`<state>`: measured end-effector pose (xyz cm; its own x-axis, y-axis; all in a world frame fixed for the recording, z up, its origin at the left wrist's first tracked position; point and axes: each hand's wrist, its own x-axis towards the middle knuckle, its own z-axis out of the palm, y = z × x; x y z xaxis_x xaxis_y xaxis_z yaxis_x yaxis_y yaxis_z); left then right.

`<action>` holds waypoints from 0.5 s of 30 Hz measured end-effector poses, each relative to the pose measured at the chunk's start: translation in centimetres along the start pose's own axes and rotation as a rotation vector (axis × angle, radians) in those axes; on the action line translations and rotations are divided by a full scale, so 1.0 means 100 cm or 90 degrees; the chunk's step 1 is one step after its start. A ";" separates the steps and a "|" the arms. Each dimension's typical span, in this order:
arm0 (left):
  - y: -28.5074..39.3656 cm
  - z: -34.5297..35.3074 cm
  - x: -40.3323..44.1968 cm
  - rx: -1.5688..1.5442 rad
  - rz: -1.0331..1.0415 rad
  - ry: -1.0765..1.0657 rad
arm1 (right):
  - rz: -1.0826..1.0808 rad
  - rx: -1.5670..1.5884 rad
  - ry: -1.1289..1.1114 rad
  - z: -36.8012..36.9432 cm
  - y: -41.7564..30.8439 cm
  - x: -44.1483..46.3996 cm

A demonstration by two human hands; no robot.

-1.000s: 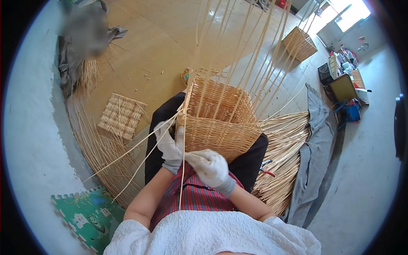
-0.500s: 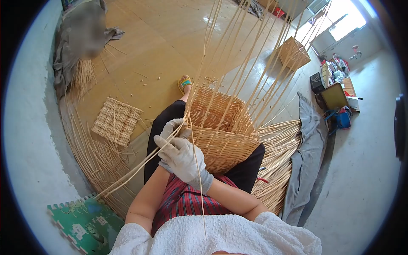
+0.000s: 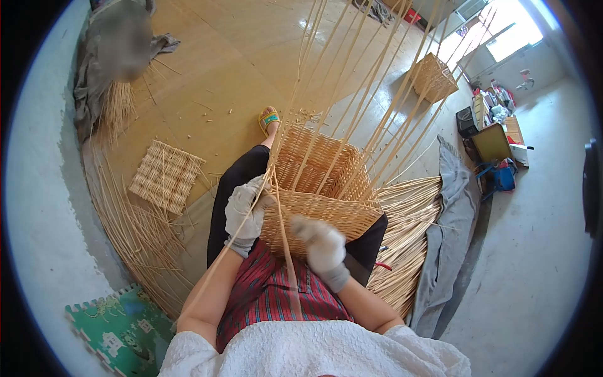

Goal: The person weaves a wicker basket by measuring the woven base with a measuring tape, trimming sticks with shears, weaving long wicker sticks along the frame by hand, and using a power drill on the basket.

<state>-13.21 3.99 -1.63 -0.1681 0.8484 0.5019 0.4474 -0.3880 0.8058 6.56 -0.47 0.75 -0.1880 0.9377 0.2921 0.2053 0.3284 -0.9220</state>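
A half-woven wicker basket [image 3: 317, 217] rests tilted on my lap, its long upright stakes [image 3: 352, 94] fanning up and away. At its near left corner my left hand [image 3: 245, 210], in a whitish work glove, is closed around wicker strands [image 3: 271, 173] by the rim; its fingertips are partly hidden. One loose strand [image 3: 286, 245] hangs from that corner toward my apron, and another trails down along my left forearm. My gloved right hand [image 3: 321, 245] is in front of the basket's near wall, apart from the corner. Motion smears its fingers, so its grip is unclear.
A woven square panel [image 3: 166, 176] and loose wicker [image 3: 135, 235] lie on the left. Bundled wicker [image 3: 405, 232] and grey cloth [image 3: 443, 220] are at the right. Another basket [image 3: 433, 78] stands farther off. A green foam mat [image 3: 119, 330] lies lower left.
My right hand has moved off the corner and the strands there, to the right across the basket's front. The paired strands that stretched lower left have swung down toward my body. My left hand stays at the corner.
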 end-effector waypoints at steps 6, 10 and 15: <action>-0.002 0.026 0.000 -0.358 -0.321 0.029 | 0.292 0.088 0.205 -0.005 -0.012 0.047; 0.005 0.036 0.000 -0.227 -0.358 0.082 | -0.239 -0.498 0.197 0.016 -0.027 0.139; 0.007 0.033 0.001 -0.258 -0.381 0.069 | 0.001 0.130 0.221 -0.012 0.005 0.081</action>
<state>-10.02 4.98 -2.06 -0.3772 0.9248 -0.0497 -0.1051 0.0106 0.9944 6.30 7.42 2.99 0.1554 0.9319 0.3277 0.0043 0.3311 -0.9436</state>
